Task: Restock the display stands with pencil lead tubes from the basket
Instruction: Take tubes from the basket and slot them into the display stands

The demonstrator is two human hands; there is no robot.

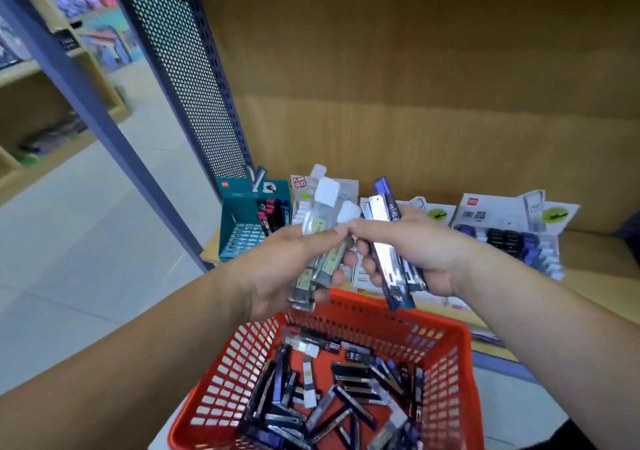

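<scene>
A red plastic basket (450,356) sits at the bottom centre, filled with several loose pencil lead tubes (346,401). Above it, my left hand (277,269) grips a bunch of clear white-capped tubes (320,228). My right hand (422,249) grips a bunch of dark blue and silver tubes (391,259). The fingertips of both hands meet in the middle. Behind the hands, display stands line the shelf: a teal stand (242,221) at left, a white stand (301,190) beside it, and a white stand (512,228) with dark and purple tubes at right.
A wooden shelf back wall (415,86) rises behind the stands. A black perforated metal panel (194,86) and a purple post (86,96) stand at left. Beyond them lie a tiled aisle floor (69,242) and other shelves.
</scene>
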